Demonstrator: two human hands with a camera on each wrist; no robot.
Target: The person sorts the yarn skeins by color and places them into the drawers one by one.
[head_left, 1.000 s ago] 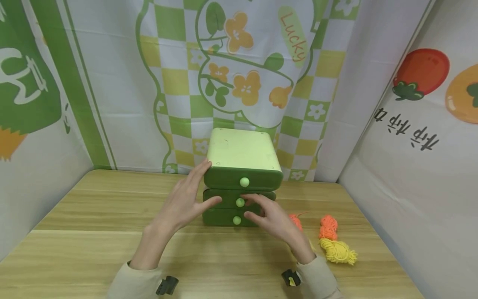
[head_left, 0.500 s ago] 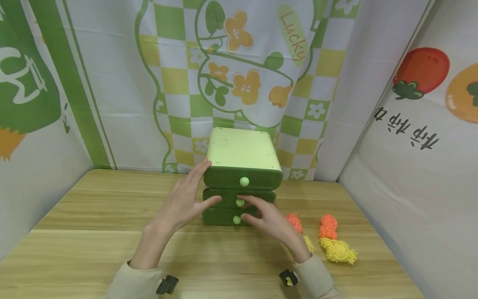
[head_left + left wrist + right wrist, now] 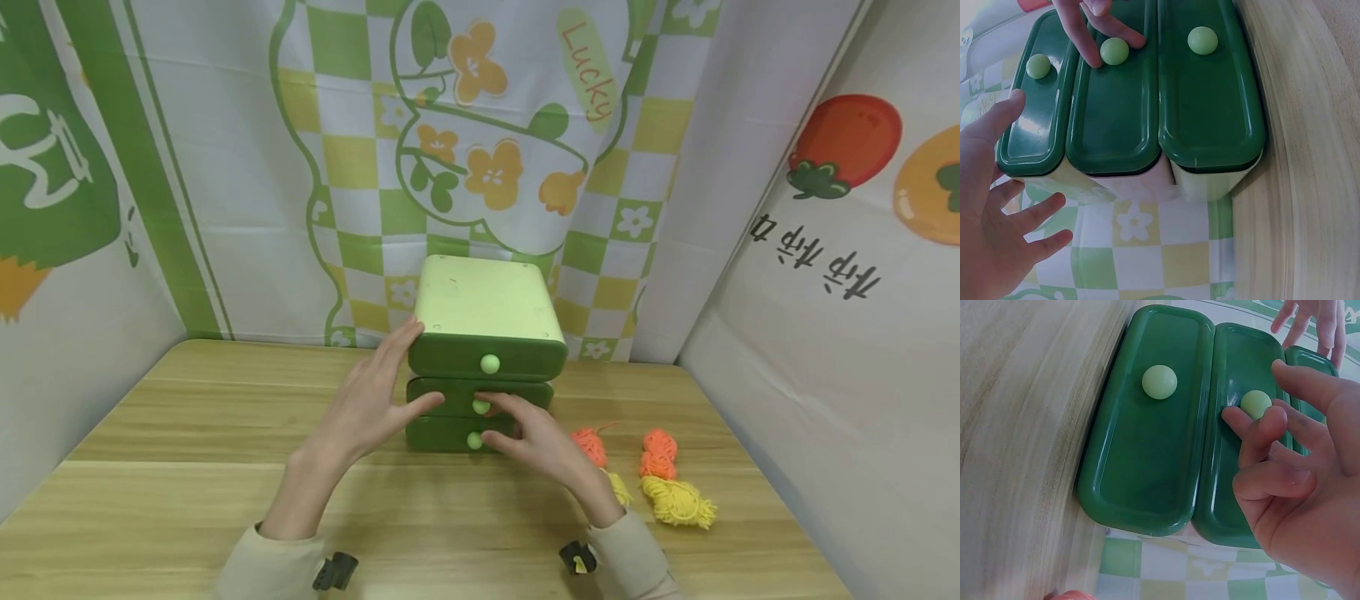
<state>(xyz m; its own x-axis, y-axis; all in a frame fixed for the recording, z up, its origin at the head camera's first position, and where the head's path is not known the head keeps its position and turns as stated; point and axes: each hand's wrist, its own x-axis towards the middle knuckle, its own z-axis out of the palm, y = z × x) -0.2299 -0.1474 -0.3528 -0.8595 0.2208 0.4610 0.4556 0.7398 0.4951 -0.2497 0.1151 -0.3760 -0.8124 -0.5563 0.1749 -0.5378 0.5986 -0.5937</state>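
Observation:
A small cabinet (image 3: 487, 296) with a pale green top and three dark green drawer fronts stands on the table, its drawers pushed in. Flat along its left side, my left hand (image 3: 367, 400) has its fingers extended, fingertips at the upper front corner and thumb in front of the middle drawer (image 3: 1113, 119). My right hand (image 3: 536, 433) reaches in from the right. Its index and middle fingers pinch the middle drawer's round knob (image 3: 1114, 51) from both sides, as the left wrist view shows. The thumb stays apart from that knob, and the other fingers are curled.
Right of the cabinet lie an orange yarn bundle (image 3: 658, 454) and a yellow yarn bundle (image 3: 678, 502). Another orange bundle (image 3: 590, 447) and a partly hidden yellow one (image 3: 618, 489) lie beside my right forearm. A patterned curtain (image 3: 360, 167) hangs behind the table (image 3: 225, 433).
My right hand has shifted slightly left, bringing its fingers onto the middle knob and uncovering more of the nearer yarn. My left hand and the cabinet have stayed put.

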